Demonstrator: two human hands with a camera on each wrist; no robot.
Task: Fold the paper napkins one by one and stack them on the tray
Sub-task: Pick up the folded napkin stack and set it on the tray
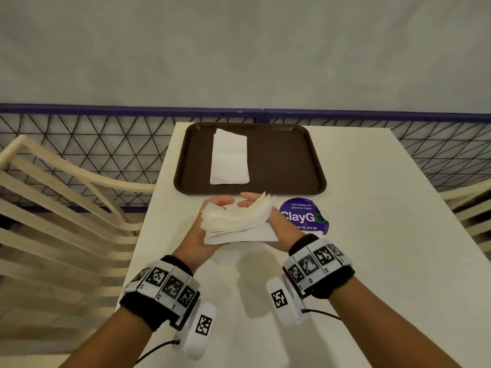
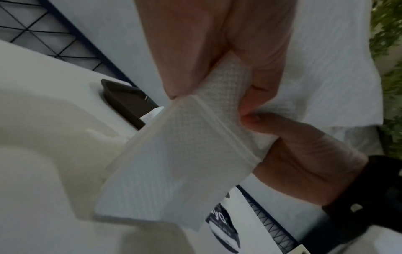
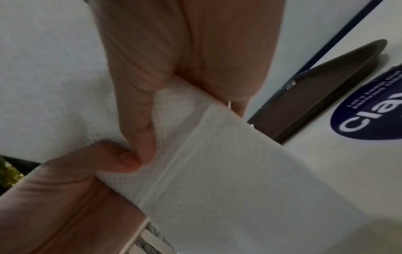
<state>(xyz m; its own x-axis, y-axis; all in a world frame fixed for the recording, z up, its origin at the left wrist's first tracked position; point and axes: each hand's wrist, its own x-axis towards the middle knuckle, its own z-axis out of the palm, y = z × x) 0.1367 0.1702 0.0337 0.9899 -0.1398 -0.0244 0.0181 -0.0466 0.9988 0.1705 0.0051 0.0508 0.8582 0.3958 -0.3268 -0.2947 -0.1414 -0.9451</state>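
Note:
A stack of white paper napkins (image 1: 236, 221) is held above the white table (image 1: 372, 235), just in front of the brown tray (image 1: 281, 160). My left hand (image 1: 210, 208) grips the stack's left end from beneath. My right hand (image 1: 252, 203) holds the right end, where the top sheets fan upward. The left wrist view shows the embossed napkin (image 2: 174, 163) pinched between the fingers (image 2: 185, 51) and a thumb. The right wrist view shows the same pinch on the napkin (image 3: 228, 180). A pile of folded napkins (image 1: 229, 160) lies on the tray's left half.
A round purple sticker (image 1: 303, 216) lies on the table right of my hands. A cream chair (image 1: 66, 208) stands to the left and another (image 1: 473, 208) at the right edge. A black mesh fence (image 1: 106, 144) with a blue rail runs behind the table.

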